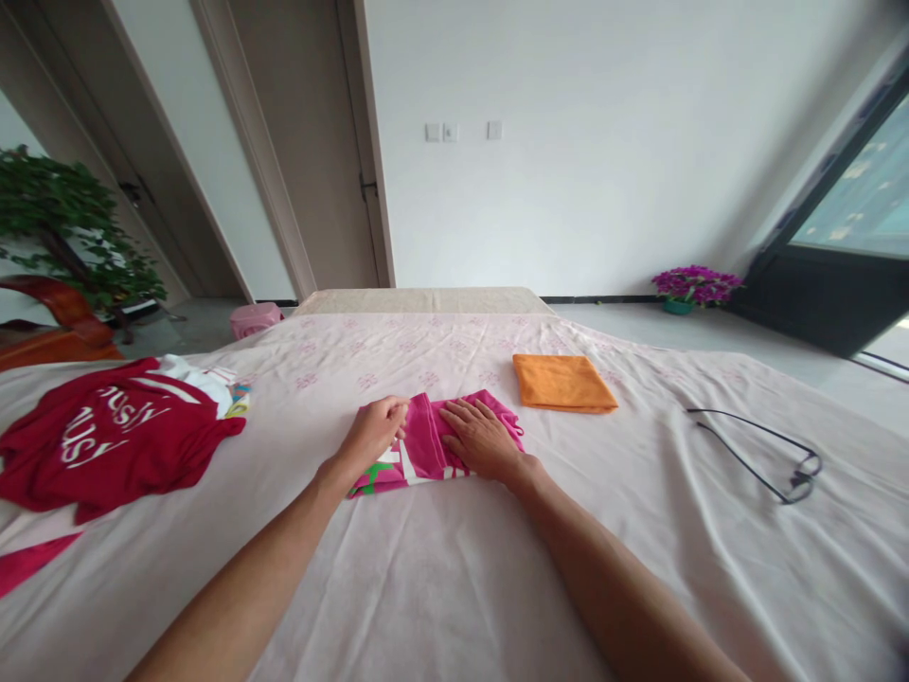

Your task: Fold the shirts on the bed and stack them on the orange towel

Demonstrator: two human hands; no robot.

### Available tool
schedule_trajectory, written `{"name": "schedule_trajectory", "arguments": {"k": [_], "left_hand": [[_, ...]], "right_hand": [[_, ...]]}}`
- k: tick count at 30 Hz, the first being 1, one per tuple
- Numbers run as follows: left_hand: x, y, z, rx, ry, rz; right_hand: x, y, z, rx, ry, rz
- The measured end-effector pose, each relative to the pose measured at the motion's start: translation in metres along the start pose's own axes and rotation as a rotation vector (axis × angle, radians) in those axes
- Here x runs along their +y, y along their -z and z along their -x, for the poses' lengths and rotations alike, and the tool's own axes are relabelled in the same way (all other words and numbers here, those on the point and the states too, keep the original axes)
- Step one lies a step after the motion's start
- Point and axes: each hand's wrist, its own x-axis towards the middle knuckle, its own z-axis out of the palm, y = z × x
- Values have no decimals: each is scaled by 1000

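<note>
A pink shirt [426,438] with white and green print lies partly folded in the middle of the bed, its long side towards me. My right hand [483,436] rests flat on its right part, fingers stretched out. At the left end, my left hand [380,431] has its fingers curled in over the cloth; whether cloth is pinched in them is hidden. Beyond my right hand sits an orange folded cloth [564,383], apart from the pink shirt.
A heap with a red shirt [134,426] and white clothing lies at the left. Black-framed glasses [799,474] rest at the right on the pale flowered sheet [454,587]. Past the bed stand a pink stool [256,320], a potted plant [63,227] and purple flowers [696,284].
</note>
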Motion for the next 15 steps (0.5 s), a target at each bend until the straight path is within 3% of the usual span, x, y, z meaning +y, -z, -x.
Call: {"name": "schedule_trajectory", "arguments": {"k": [3, 6, 10, 15], "left_hand": [[-15, 8, 9, 108, -279, -368], [-34, 2, 21, 36, -441, -677], [-48, -9, 32, -14, -501, -877], [-49, -9, 31, -55, -502, -864]], "right_hand": [[0, 0, -1, -13, 1, -5], [-1, 4, -2, -34, 9, -10], [-7, 17, -3, -23, -7, -25], [-19, 20, -4, -80, 89, -37]]}}
